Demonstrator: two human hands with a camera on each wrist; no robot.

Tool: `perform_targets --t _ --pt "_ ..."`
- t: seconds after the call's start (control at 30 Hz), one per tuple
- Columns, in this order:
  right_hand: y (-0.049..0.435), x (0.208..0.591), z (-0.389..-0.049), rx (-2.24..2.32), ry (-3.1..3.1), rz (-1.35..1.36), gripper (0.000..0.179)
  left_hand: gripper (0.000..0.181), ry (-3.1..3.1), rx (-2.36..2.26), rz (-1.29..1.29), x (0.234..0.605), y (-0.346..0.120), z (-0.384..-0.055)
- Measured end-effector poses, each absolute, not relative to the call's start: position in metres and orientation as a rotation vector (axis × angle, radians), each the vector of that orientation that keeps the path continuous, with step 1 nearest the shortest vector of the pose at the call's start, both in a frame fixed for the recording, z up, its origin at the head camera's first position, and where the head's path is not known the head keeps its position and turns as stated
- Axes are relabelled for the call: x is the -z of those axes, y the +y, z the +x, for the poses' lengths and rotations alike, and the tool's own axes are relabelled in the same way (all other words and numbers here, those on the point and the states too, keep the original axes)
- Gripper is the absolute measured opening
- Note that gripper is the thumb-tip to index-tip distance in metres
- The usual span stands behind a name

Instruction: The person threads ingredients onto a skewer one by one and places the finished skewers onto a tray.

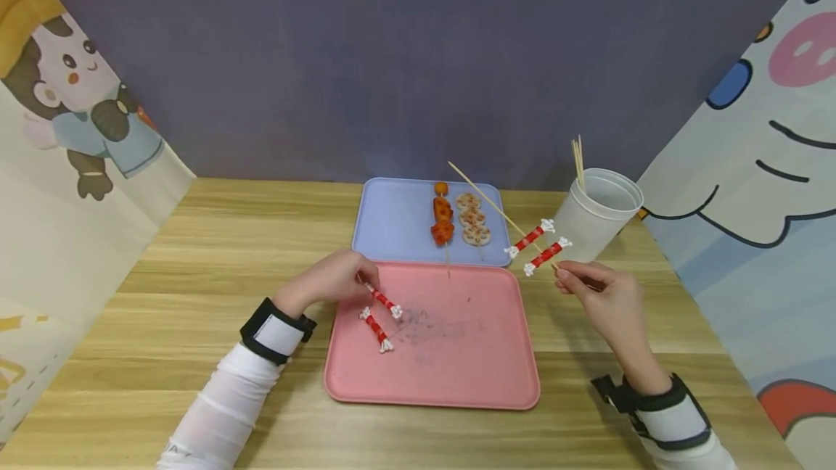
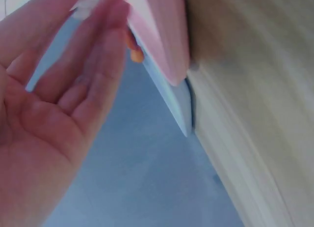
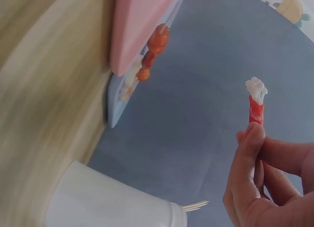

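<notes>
My right hand (image 1: 604, 296) pinches a thin bamboo skewer (image 1: 480, 193) near its lower end. Two red-wrapped rolls with white frilly ends, like enoki mushroom rolls (image 1: 530, 238), are threaded on that skewer just beyond the fingertips. Over the left edge of the pink tray (image 1: 457, 376), my left hand (image 1: 336, 281) pinches another such roll (image 1: 382, 297) by its upper end. One more roll (image 1: 376, 331) lies on the tray just below it. In the left wrist view, the fingertips of the left hand (image 2: 64, 104) are blurred around something white.
Behind the pink tray is a blue tray (image 1: 392, 216) bearing a skewer of orange-red pieces (image 1: 442, 220) and one of lotus root slices (image 1: 473, 219). A white bucket (image 1: 588, 216) with several bare skewers (image 1: 578, 158) stands at the right. A grey wall (image 1: 392, 71) closes the back.
</notes>
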State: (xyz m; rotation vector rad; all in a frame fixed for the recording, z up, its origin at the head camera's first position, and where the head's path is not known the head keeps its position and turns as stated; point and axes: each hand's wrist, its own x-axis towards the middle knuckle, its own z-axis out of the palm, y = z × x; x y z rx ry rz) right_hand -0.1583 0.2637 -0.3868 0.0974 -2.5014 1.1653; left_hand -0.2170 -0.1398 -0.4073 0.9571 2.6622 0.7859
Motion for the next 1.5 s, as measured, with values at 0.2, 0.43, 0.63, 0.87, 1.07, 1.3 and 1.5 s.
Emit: perform_targets --t 0.2,0.43,0.63,0.87,1.07,1.3,1.5 --pt "0.253 0.378 -0.162 -1.192 -2.499 0.154 0.018 0.009 2.739 -1.11 0.789 0.397 -0.136 -0.217" --pt "0.239 0.37 -0.162 -1.264 -2.461 0.227 0.014 0.009 2.812 -1.491 0.545 0.377 -0.125 -0.218" --pt "0.231 0.365 -0.16 -1.247 -2.471 0.246 0.013 0.013 2.783 -1.773 0.414 0.364 -0.116 -0.217" --pt "0.224 0.361 -0.158 -1.287 -2.447 0.265 0.012 0.017 2.778 -2.001 0.283 0.344 -0.105 -0.213" --pt "0.22 0.359 -0.156 -1.362 -2.424 0.292 0.012 0.016 2.746 -2.226 0.26 0.337 -0.103 -0.217" --pt "0.218 0.358 -0.155 -1.375 -2.409 0.319 0.011 0.019 2.674 -2.434 0.235 0.329 -0.103 -0.221" --pt "0.215 0.357 -0.154 -1.388 -2.4 0.341 0.012 0.017 2.606 -2.561 0.216 0.313 -0.1 -0.216"
